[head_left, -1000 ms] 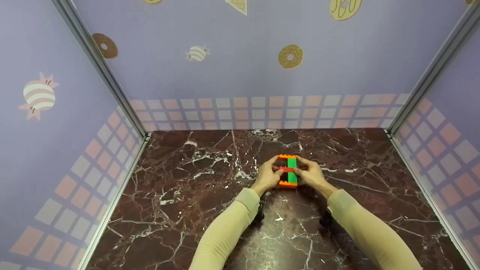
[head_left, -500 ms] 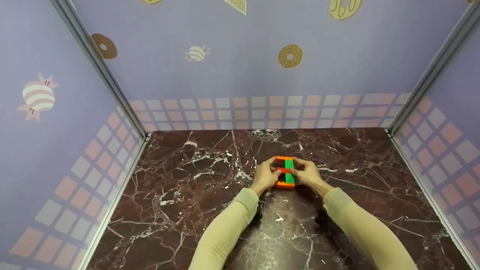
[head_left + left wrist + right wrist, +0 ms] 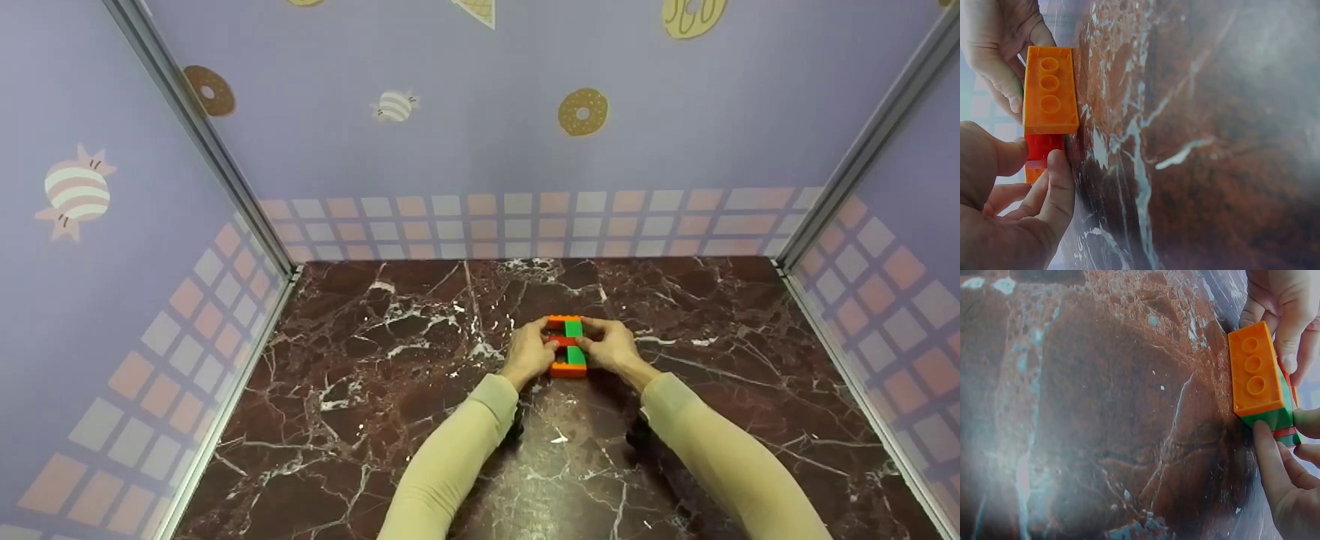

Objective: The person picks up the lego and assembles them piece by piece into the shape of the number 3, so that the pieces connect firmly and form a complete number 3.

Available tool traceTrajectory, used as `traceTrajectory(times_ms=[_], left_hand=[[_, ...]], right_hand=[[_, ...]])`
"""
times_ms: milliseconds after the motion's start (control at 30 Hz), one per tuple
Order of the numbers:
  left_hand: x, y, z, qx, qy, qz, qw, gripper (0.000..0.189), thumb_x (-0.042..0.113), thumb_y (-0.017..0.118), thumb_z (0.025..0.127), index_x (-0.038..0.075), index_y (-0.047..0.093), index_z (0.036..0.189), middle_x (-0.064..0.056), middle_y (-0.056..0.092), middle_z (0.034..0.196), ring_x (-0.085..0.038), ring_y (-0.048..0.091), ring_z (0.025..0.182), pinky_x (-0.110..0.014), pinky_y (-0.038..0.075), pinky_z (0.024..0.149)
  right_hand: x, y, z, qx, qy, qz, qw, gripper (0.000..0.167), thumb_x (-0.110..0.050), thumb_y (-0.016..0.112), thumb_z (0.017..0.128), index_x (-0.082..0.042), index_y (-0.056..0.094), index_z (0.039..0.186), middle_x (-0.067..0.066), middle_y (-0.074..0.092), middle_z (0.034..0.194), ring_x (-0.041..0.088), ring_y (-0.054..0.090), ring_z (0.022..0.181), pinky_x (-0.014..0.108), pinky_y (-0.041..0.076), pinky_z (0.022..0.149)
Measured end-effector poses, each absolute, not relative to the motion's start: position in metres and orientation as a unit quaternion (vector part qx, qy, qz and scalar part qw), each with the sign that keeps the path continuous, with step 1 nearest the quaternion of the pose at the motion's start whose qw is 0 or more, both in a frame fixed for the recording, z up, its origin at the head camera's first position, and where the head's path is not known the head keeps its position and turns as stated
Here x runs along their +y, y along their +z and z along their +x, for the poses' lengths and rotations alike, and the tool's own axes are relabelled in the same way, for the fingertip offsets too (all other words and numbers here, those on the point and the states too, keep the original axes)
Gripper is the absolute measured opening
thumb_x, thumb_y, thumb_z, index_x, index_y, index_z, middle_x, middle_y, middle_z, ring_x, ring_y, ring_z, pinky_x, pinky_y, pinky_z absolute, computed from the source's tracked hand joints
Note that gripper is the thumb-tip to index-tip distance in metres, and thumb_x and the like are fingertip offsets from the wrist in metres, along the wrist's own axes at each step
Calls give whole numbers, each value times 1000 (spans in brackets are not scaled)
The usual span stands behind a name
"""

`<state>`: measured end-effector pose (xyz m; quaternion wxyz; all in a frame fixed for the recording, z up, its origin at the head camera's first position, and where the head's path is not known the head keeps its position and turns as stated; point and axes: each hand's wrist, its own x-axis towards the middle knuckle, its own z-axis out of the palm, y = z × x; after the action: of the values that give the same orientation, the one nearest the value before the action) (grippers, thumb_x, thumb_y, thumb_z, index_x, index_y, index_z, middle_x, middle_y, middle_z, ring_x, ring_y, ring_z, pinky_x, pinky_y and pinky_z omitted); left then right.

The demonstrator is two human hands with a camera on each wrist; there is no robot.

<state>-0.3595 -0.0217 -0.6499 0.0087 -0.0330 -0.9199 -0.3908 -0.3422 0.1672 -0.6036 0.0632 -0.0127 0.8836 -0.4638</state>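
An E-shaped assembly of toy building bricks lies at the middle of the marble-patterned tabletop. Its spine is of green bricks [image 3: 574, 328]; an orange brick [image 3: 568, 371] forms the near arm, another orange one the far arm, and a red brick [image 3: 562, 341] the middle arm. From the left, my left hand [image 3: 529, 349] pinches the red brick [image 3: 1044, 145] between thumb and fingers. My right hand [image 3: 613, 348] grips the green side from the right, its thumb near the red brick's end. In the right wrist view, fingers touch the green brick [image 3: 1275, 419] below the orange underside.
The dark red marbled tabletop [image 3: 390, 420] spreads around both hands. Purple panels with printed sweets and tiles stand behind it [image 3: 480, 150] and on both sides, joined by metal corner posts [image 3: 225, 161].
Both hands and the brick assembly have shifted slightly left and a little nearer. The right forearm has come inward. Both hands keep their grip.
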Motion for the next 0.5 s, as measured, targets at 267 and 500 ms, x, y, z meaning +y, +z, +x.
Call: traceTrajectory(times_ms=[267, 500], left_hand=[[-25, -628, -348, -922, -384, -40, 20, 54, 17, 78, 103, 5, 67, 154, -7, 86, 109, -23, 80, 100, -39, 66, 91], [-46, -608, -340, -934, -343, -66, 79, 29, 22, 75, 105, 10, 82, 130, -5, 85, 102, -25, 80, 92, -43, 65, 84]], right_hand=[[169, -602, -346, 886, -458, -31, 62, 52, -15, 73, 107, -1, 64, 157, 27, 77, 141, 37, 79, 122, 44, 67, 101], [187, -596, -350, 908, -415, -63, 11, 41, -21, 69, 110, 0, 73, 145, 26, 79, 135, 42, 79, 120, 54, 65, 104]])
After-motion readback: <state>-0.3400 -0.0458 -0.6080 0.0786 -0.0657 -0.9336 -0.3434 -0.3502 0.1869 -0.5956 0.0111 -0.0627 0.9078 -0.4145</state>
